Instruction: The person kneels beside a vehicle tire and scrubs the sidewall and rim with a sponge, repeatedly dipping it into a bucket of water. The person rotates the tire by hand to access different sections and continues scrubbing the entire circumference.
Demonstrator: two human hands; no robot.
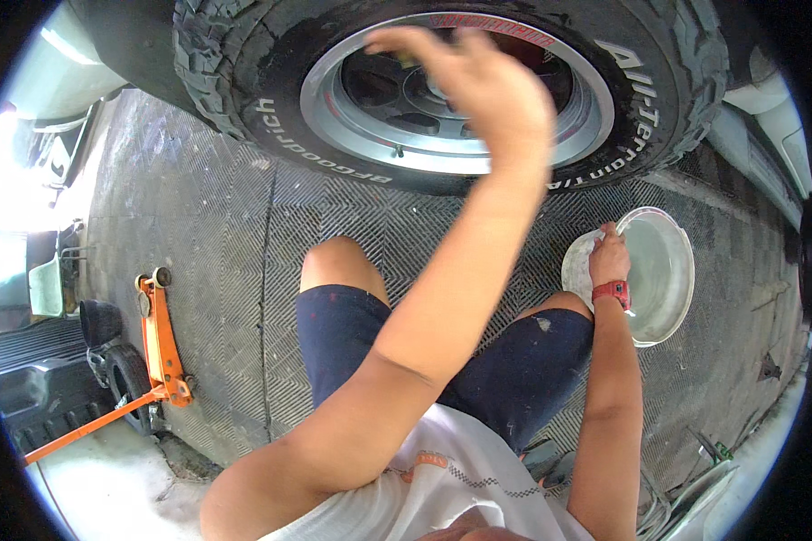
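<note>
In front of me stands a mounted wheel, its silver rim point(352, 135) set in a black knobbly tyre point(235, 63). My left hand point(492, 86), slightly smeared by motion, is raised over the rim's upper part with its fingers stretched out. It covers some of the wheel's middle, and whether it touches the metal is unclear. On my right, a whitish bucket point(663, 338) of cloudy liquid point(654, 270) stands tilted toward me beside my knee. My right hand point(610, 257), a red watch point(611, 290) on its wrist, is closed on the bucket's near-left rim.
An orange floor jack point(161, 338) with a long handle stands at the left on the ribbed dark floor mat point(216, 243). Behind it lie a small tyre point(128, 383) and a black ridged liner point(36, 347). Metal tubing point(672, 505) shows at the lower right.
</note>
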